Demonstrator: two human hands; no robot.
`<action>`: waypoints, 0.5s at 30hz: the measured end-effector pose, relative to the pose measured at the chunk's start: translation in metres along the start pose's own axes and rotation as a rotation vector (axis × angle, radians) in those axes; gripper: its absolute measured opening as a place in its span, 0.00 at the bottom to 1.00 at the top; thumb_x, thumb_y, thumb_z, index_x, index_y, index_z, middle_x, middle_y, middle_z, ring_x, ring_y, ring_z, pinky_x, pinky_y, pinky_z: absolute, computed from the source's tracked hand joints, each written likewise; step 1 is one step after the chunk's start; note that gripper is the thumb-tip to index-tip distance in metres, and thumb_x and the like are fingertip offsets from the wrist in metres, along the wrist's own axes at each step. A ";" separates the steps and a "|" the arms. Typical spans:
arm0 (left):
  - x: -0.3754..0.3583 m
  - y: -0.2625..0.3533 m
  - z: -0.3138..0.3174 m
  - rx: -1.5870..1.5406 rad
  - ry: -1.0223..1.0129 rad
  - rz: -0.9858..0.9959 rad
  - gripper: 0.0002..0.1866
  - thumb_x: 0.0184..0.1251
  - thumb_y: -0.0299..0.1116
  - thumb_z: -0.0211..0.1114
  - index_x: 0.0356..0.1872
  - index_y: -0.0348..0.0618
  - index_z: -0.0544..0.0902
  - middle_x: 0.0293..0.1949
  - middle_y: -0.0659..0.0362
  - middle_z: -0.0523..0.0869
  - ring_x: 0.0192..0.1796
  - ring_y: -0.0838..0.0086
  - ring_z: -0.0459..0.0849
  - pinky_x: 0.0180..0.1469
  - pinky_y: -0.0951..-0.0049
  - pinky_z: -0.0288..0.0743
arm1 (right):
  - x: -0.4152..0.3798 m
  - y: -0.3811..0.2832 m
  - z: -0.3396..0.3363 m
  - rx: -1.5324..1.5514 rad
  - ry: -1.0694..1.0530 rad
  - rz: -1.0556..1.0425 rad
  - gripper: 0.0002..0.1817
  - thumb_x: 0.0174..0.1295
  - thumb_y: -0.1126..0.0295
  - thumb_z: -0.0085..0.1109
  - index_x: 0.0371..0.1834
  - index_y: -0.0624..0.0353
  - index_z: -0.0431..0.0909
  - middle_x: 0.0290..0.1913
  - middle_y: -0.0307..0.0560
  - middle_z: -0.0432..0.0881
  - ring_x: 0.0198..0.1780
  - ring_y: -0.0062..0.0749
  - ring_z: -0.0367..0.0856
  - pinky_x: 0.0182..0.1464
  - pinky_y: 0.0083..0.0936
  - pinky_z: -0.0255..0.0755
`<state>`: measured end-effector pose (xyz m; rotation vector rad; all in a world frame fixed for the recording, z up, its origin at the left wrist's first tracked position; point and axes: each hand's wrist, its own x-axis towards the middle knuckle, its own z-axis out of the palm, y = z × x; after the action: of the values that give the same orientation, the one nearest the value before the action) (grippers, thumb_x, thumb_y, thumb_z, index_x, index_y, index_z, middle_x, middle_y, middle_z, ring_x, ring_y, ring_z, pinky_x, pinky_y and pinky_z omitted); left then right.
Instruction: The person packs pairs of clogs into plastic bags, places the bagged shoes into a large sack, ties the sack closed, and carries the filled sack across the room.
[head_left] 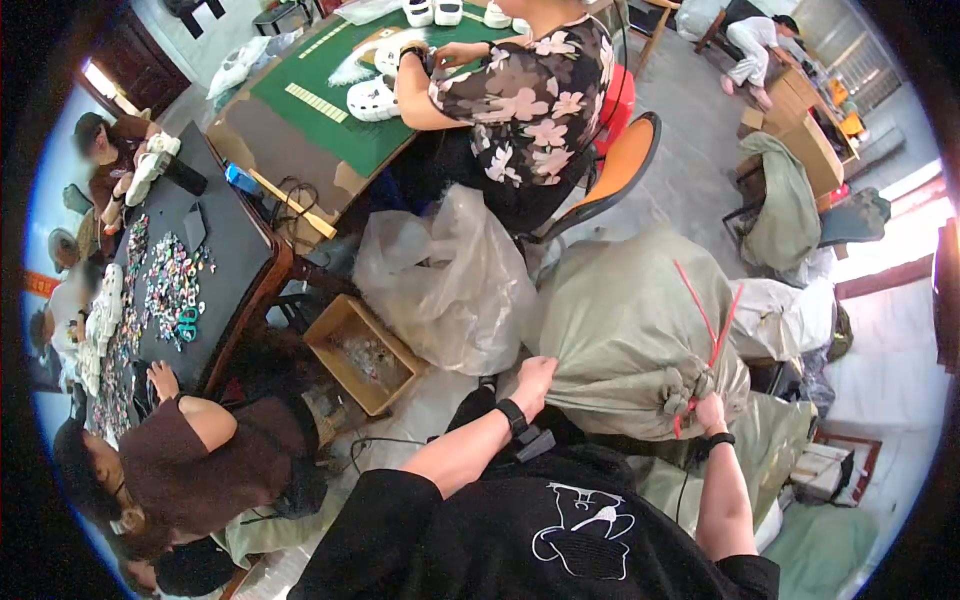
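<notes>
A large, full woven sack (630, 310), grey-green in colour, stands right in front of me. Its gathered neck (685, 390) is tied with a red cord (713, 335), whose loose ends stick out. At the sack's left side my left hand (537, 383) is closed on a fold of the fabric. My right hand (709, 412) is closed at the tied neck, against the knot; its fingertips are partly hidden there. Both wrists carry dark bands.
Left of the sack lie a clear plastic bag (450, 285) and a cardboard box (365, 355) with small bits inside. A person works at a green-topped table (290, 110) with white clogs, beside an orange chair (625, 170). Several people sit around a dark table (215, 280) covered with small colourful pieces.
</notes>
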<state>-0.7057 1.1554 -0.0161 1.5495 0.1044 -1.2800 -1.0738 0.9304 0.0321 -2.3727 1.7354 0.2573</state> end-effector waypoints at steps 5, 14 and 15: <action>-0.066 -0.015 -0.031 0.303 -0.117 0.138 0.17 0.61 0.41 0.60 0.31 0.33 0.82 0.23 0.51 0.81 0.28 0.68 0.78 0.34 0.64 0.69 | -0.106 0.034 0.063 0.021 -0.225 -0.147 0.15 0.54 0.60 0.55 0.31 0.60 0.85 0.31 0.62 0.84 0.40 0.61 0.82 0.42 0.48 0.76; -0.080 -0.055 -0.063 -0.004 -0.126 0.047 0.14 0.62 0.37 0.60 0.23 0.35 0.78 0.22 0.60 0.78 0.27 0.75 0.71 0.31 0.62 0.63 | -0.143 0.035 0.037 0.198 0.134 -0.065 0.16 0.53 0.70 0.55 0.44 0.66 0.80 0.45 0.66 0.82 0.49 0.62 0.78 0.50 0.45 0.72; -0.080 -0.043 -0.069 -0.128 -0.227 0.005 0.12 0.64 0.36 0.60 0.29 0.37 0.80 0.29 0.63 0.80 0.33 0.77 0.72 0.35 0.66 0.66 | -0.127 0.044 0.033 0.424 0.306 -0.144 0.18 0.54 0.69 0.55 0.47 0.65 0.80 0.46 0.65 0.82 0.51 0.61 0.78 0.51 0.44 0.71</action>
<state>-0.7214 1.2666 0.0049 1.2869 0.0368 -1.4087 -1.1542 1.0423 0.0301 -2.2814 1.5269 -0.4720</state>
